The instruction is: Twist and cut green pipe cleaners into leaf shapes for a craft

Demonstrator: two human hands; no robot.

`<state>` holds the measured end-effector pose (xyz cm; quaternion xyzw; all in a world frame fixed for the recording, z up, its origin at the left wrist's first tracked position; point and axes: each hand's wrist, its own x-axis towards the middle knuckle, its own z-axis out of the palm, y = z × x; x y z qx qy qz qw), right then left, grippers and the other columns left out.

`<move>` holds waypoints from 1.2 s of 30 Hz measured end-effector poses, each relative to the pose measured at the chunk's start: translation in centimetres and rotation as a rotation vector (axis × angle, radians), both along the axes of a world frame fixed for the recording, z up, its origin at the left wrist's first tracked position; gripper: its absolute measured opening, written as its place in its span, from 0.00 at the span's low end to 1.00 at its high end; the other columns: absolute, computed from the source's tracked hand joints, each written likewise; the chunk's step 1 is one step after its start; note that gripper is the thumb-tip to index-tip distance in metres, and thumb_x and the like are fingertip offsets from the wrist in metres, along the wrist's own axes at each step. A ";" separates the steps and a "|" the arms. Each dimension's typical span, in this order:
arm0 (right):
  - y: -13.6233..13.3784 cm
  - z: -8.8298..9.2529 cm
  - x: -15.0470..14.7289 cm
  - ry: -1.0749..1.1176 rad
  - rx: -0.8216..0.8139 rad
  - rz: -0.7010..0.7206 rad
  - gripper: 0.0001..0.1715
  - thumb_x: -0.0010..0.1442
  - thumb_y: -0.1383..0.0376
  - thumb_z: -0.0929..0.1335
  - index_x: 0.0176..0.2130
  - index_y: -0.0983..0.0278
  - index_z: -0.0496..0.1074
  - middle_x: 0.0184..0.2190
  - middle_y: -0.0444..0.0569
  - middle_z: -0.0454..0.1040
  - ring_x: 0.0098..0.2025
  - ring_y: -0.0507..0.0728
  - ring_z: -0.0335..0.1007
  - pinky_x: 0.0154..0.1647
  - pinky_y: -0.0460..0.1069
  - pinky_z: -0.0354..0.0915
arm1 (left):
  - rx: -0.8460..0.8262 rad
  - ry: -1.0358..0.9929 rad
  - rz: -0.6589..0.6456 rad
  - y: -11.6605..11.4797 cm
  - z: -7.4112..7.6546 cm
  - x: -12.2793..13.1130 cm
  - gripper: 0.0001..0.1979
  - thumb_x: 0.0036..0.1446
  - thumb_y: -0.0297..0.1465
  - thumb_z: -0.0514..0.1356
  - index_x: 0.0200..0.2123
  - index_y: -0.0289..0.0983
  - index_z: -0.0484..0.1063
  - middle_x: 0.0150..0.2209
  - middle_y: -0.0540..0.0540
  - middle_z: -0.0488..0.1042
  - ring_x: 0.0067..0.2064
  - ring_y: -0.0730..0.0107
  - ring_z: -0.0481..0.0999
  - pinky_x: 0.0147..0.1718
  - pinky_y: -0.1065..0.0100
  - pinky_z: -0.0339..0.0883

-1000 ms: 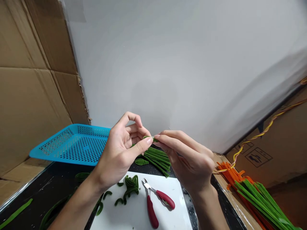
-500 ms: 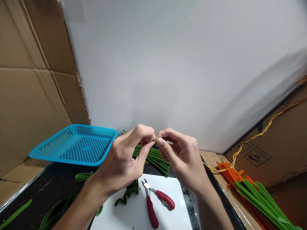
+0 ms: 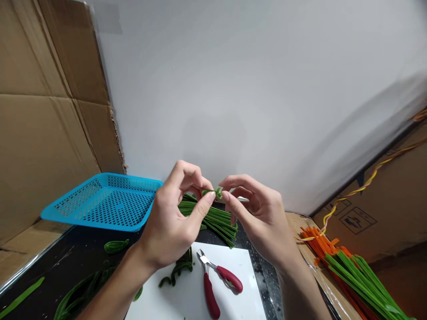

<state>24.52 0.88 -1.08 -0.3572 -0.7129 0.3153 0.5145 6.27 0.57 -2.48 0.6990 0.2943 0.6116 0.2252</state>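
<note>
My left hand [image 3: 173, 218] and my right hand [image 3: 258, 213] meet in mid-air above the table. Both pinch a short, bent green pipe cleaner piece [image 3: 213, 192] between thumb and fingertips. Below and behind the hands lies a bundle of long green pipe cleaners [image 3: 213, 220]. Red-handled cutting pliers [image 3: 216, 282] lie on a white board [image 3: 240, 298] under my hands, next to several curled green pieces [image 3: 178, 269].
A blue perforated tray [image 3: 103, 202] sits at the back left on the dark table. Loose green pieces [image 3: 115, 246] lie left of the board. Orange and green pipe cleaners [image 3: 350, 271] are piled at the right on cardboard. Cardboard sheets line the left wall.
My hands came together and dropped slightly, then rose a little; the green piece now shows bent between the fingertips.
</note>
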 end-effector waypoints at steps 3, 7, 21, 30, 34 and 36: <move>-0.2 0.0 0.1 -0.114 0.237 -0.057 0.09 0.67 0.67 0.72 0.48 0.59 0.79 0.44 0.48 0.78 0.37 0.52 0.75 0.33 0.47 0.74 | -0.158 -0.120 -0.135 -0.1 0.7 -0.3 0.11 0.67 0.27 0.62 0.42 0.42 0.60 0.36 0.52 0.74 0.38 0.72 0.75 0.39 0.68 0.71; -0.2 0.0 0.0 -0.207 0.461 -0.135 0.09 0.67 0.71 0.72 0.45 0.59 0.81 0.40 0.46 0.79 0.34 0.51 0.74 0.31 0.47 0.72 | -0.254 -0.180 -0.252 0.0 0.9 -0.6 0.11 0.67 0.28 0.63 0.42 0.42 0.61 0.36 0.52 0.73 0.38 0.72 0.75 0.39 0.68 0.70; -0.7 0.0 -1.3 0.024 0.201 -0.093 0.04 0.64 0.67 0.73 0.34 0.63 0.79 0.29 0.45 0.75 0.27 0.51 0.70 0.26 0.47 0.69 | 0.056 0.035 0.015 -0.2 0.3 -0.2 0.15 0.65 0.22 0.62 0.43 0.43 0.59 0.38 0.51 0.77 0.40 0.70 0.79 0.41 0.65 0.75; 0.0 0.3 -1.2 0.288 -0.357 0.175 0.13 0.55 0.60 0.78 0.27 0.65 0.76 0.19 0.39 0.64 0.18 0.47 0.56 0.15 0.43 0.55 | 0.652 0.413 0.220 1.2 -1.0 -0.6 0.21 0.62 0.12 0.54 0.50 0.42 0.66 0.34 0.49 0.76 0.38 0.67 0.76 0.37 0.65 0.71; 0.4 0.3 -0.9 0.360 -0.525 0.326 0.17 0.54 0.57 0.78 0.26 0.65 0.75 0.19 0.38 0.61 0.17 0.45 0.53 0.12 0.42 0.53 | 0.640 0.346 0.209 1.1 -1.2 -0.3 0.22 0.61 0.12 0.54 0.49 0.44 0.65 0.36 0.49 0.77 0.39 0.66 0.76 0.38 0.63 0.68; 0.5 0.2 -1.1 0.353 -0.505 0.312 0.16 0.56 0.57 0.78 0.28 0.65 0.75 0.20 0.38 0.62 0.16 0.45 0.55 0.13 0.42 0.56 | 0.521 0.301 0.187 0.8 -1.1 -0.3 0.19 0.62 0.14 0.56 0.47 0.44 0.65 0.37 0.49 0.77 0.39 0.66 0.75 0.39 0.63 0.67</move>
